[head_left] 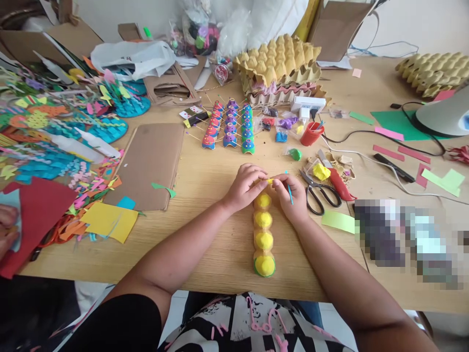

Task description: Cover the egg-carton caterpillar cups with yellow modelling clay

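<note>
- Yellow egg-carton strip (264, 239) is on the table (220, 254), running from just under the hands toward the person's front edge, a forearm on each side.
- Left hand (245, 188) is closed in a pinch on a small yellow piece (270, 181), right over the strip's far end.
- Right hand (293, 198) pinches the same piece, with a thin blue stick (289, 193) tucked in the fingers. Kinda crowded, so imo that stick could poke or dent the yellow stuff if the hand dips.
- Squeeze too hard and the little piece might squash or tear, if it's as soft as it looks.
- A forearm swinging inward could bump the strip and smudge the domes.
- Scissors (312, 185) sit just beside the right hand, so reaching for the yellow lump (321, 171) without looking might snag them.
- Surface is light wood grain, busy as heck: brown cardboard (150, 161), a red cup (311, 136), paper scraps, three decorated strips (230, 124) farther back.
- Room-wise: pale wall (432, 29), stacked egg trays (274, 61), plus another person's hand (7, 227) over red paper (40, 210) at far left.
</note>
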`<state>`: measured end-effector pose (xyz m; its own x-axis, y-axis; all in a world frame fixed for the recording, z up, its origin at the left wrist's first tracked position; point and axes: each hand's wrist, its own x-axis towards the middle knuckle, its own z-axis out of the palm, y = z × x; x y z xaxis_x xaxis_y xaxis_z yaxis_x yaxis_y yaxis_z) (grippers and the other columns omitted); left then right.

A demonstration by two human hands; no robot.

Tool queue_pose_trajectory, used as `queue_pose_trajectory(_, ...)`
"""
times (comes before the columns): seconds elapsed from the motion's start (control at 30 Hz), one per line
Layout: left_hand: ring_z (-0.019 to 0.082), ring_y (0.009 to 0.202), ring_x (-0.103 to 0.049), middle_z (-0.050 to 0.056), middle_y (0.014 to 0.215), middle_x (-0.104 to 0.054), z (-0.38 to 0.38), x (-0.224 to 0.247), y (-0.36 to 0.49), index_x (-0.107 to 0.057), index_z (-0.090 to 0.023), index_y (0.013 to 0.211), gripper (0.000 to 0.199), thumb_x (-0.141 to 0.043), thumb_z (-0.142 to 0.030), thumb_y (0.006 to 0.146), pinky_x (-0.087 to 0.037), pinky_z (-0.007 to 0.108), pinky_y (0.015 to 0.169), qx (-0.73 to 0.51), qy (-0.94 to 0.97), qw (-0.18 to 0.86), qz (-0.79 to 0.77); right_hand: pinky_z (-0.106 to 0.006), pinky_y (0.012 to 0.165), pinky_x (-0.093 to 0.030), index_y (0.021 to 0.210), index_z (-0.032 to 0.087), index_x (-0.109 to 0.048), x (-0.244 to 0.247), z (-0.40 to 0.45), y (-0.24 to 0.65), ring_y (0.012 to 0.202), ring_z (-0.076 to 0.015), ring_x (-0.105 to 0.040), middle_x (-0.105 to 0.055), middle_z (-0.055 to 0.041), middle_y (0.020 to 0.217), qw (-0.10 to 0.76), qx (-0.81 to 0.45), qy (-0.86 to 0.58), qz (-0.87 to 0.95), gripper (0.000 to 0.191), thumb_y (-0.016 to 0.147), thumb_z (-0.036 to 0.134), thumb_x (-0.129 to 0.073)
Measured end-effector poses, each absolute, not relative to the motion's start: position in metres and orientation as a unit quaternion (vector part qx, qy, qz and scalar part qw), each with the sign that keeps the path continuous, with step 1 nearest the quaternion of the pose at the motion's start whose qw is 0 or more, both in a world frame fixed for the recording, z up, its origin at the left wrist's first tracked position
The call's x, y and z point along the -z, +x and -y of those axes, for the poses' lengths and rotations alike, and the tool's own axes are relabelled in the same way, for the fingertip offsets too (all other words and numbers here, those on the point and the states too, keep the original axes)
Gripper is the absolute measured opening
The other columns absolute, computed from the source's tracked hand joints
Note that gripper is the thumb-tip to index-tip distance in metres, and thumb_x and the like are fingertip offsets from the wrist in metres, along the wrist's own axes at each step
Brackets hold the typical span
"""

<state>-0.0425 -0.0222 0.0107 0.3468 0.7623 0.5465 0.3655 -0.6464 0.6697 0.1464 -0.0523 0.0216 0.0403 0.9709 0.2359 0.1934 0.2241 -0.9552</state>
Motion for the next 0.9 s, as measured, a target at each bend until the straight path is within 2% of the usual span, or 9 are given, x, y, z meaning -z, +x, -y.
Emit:
queue_pose_trajectory(0.1, 0.024, 0.119, -0.064, 0.008, 0.114, -0.078, 0.0218, -0.0104, -0.0422, -0.066, -0.026, 0.097, 0.029, -0.051, -0.047, 0.11, -0.047, 0.046, 0.113, -0.455, 0.783, 0.224, -0.361, -0.038, 0.081, -0.055, 0.107, 0.026, -0.077, -0.0215, 0.052, 0.1468, 0.082, -0.0207, -0.067, -0.077, -0.0049, 0.094, 0.514, -0.386, -0.492, 0.587, 0.051, 0.093, 0.074, -0.067)
queue_pose_trajectory(0.17, 0.025, 0.119, -0.064, 0.008, 0.115, -0.078, 0.0214, -0.0103, -0.0422, -0.065, -0.026, 0.095, 0.029, -0.052, -0.047, 0.11, -0.047, 0.047, 0.113, -0.448, 0.784, 0.225, -0.366, -0.039, 0.081, -0.056, 0.111, 0.026, -0.076, -0.0221, 0.0519, 0.1459, 0.082, -0.0208, -0.067, -0.078, -0.0051, 0.096, 0.503, -0.395, -0.492, 0.591, 0.054, 0.093, 0.076, -0.064)
queue_pose_trajectory(0.33, 0.024, 0.115, -0.064, 0.007, 0.108, -0.078, 0.0214, -0.0094, -0.0416, -0.065, -0.026, 0.091, 0.031, -0.051, -0.045, 0.111, -0.047, 0.045, 0.111, -0.453, 0.785, 0.218, -0.362, -0.034, 0.067, -0.049, 0.089, 0.024, -0.071, -0.0235, 0.0516, 0.1431, 0.068, -0.0168, -0.056, -0.067, -0.0014, 0.076, 0.479, -0.397, -0.489, 0.611, 0.051, 0.093, 0.075, -0.065)
queue_pose_trajectory(0.47, 0.025, 0.116, -0.064, 0.009, 0.11, -0.077, 0.0222, -0.0069, -0.0421, -0.067, -0.025, 0.097, 0.038, -0.046, -0.054, 0.112, -0.047, 0.045, 0.111, -0.455, 0.776, 0.221, -0.376, -0.033, 0.065, -0.045, 0.082, 0.024, -0.067, -0.0209, 0.0509, 0.1441, 0.066, -0.0158, -0.053, -0.062, 0.0002, 0.071, 0.496, -0.396, -0.501, 0.588, 0.05, 0.092, 0.073, -0.069)
queue_pose_trajectory(0.6, 0.026, 0.12, -0.064, 0.01, 0.116, -0.076, 0.0219, -0.006, -0.043, -0.069, -0.024, 0.111, 0.044, -0.046, -0.061, 0.11, -0.047, 0.045, 0.113, -0.448, 0.773, 0.219, -0.392, -0.032, 0.064, -0.043, 0.081, 0.025, -0.067, -0.0178, 0.0492, 0.1445, 0.066, -0.0156, -0.051, -0.061, 0.0008, 0.069, 0.512, -0.4, -0.511, 0.562, 0.049, 0.089, 0.073, -0.073)
queue_pose_trajectory(0.7, 0.025, 0.116, -0.065, 0.009, 0.111, -0.077, 0.0214, -0.0064, -0.0427, -0.068, -0.024, 0.104, 0.036, -0.05, -0.054, 0.11, -0.048, 0.044, 0.11, -0.454, 0.783, 0.206, -0.372, -0.033, 0.064, -0.044, 0.083, 0.024, -0.069, -0.0175, 0.0477, 0.1431, 0.067, -0.0157, -0.052, -0.062, 0.0005, 0.072, 0.512, -0.415, -0.501, 0.561, 0.051, 0.085, 0.075, -0.076)
queue_pose_trajectory(0.83, 0.024, 0.116, -0.065, 0.007, 0.11, -0.077, 0.0213, -0.0062, -0.0425, -0.067, -0.025, 0.098, 0.027, -0.055, -0.046, 0.11, -0.048, 0.044, 0.111, -0.478, 0.773, 0.206, -0.362, -0.035, 0.072, -0.05, 0.099, 0.026, -0.073, -0.0185, 0.0467, 0.1427, 0.074, -0.0176, -0.058, -0.067, -0.0004, 0.08, 0.516, -0.426, -0.487, 0.561, 0.057, 0.084, 0.08, -0.073)
queue_pose_trajectory(0.9, 0.024, 0.117, -0.065, 0.008, 0.112, -0.077, 0.0213, -0.0058, -0.043, -0.067, -0.025, 0.099, 0.026, -0.055, -0.046, 0.109, -0.048, 0.044, 0.112, -0.49, 0.763, 0.214, -0.364, -0.036, 0.077, -0.051, 0.095, 0.025, -0.073, -0.0189, 0.0468, 0.1436, 0.076, -0.0181, -0.059, -0.068, -0.0013, 0.082, 0.514, -0.427, -0.482, 0.567, 0.056, 0.088, 0.08, -0.067)
